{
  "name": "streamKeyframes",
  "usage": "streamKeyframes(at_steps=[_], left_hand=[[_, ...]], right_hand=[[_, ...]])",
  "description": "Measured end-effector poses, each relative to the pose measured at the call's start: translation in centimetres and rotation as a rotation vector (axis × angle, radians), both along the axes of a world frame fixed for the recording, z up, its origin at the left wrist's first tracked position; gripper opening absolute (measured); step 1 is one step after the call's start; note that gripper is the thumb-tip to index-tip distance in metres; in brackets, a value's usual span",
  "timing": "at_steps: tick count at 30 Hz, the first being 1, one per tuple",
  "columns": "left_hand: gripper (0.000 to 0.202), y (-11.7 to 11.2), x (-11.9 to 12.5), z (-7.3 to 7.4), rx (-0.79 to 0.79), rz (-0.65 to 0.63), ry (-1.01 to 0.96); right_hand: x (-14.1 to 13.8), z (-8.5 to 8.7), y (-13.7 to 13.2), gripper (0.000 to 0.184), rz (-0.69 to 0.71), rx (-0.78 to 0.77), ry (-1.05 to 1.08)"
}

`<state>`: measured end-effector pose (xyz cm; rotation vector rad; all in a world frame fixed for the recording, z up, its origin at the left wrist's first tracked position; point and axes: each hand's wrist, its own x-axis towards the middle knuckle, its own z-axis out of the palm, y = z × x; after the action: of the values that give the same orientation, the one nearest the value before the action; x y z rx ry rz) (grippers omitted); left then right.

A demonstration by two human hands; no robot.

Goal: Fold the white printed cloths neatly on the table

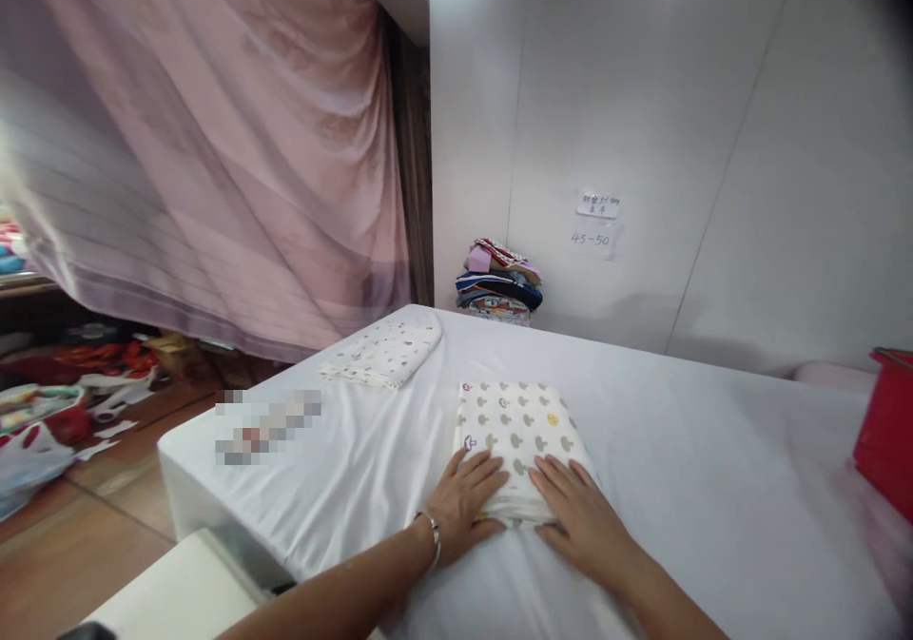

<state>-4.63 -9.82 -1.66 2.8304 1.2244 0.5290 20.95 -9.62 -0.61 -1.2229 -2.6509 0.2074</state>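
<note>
A white folded cloth [514, 421] printed with grey mushroom shapes lies flat on the white-covered table [677, 488]. On its near left part rests my left hand [467, 497], fingers stretched out over the fabric and a bracelet at the wrist. My right hand [581, 516] lies on the near right part, its fingers also spread flat. Both thumbs sit along the cloth's near edge. Farther off to the left, apart from my hands, is another folded white cloth [385, 350] with small dark prints.
A stack of folded fabrics [499, 279] rises behind the table's far edge by the wall. To the right stands a red container [888, 431]. A pink curtain [285, 145] hangs at the left. Plastic bags [32, 464] and scraps lie on the floor. A blurred-out item is at the table's left.
</note>
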Motion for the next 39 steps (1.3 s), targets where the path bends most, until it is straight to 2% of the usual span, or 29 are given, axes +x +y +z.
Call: streamKeyframes(at_steps=[7, 14, 27, 29, 34, 39], left_hand=[[0.06, 0.2, 0.4, 0.2, 0.014, 0.04, 0.038], [0.059, 0.6, 0.8, 0.7, -0.032, 0.059, 0.033], [0.059, 0.9, 0.9, 0.0, -0.036, 0.031, -0.041], [0.058, 0.9, 0.9, 0.0, -0.038, 0.027, -0.057], [0.058, 0.9, 0.7, 0.3, -0.039, 0.015, -0.065], [0.061, 0.6, 0.4, -0.1, 0.029, -0.014, -0.023]], right_hand=[[-0.4, 0.2, -0.2, 0.062, -0.037, 0.044, 0.003], [-0.5, -0.3, -0.1, 0.059, -0.074, 0.127, 0.009], [-0.1, -1.2, -0.4, 0.055, -0.068, 0.295, 0.002], [-0.6, -1.5, -0.5, 0.054, -0.099, 0.32, -0.004], [-2.6, -2.3, -1.2, 0.056, -0.287, 0.407, -0.019], [-2.7, -2.7, -1.8, 0.056, -0.265, 0.468, -0.006]])
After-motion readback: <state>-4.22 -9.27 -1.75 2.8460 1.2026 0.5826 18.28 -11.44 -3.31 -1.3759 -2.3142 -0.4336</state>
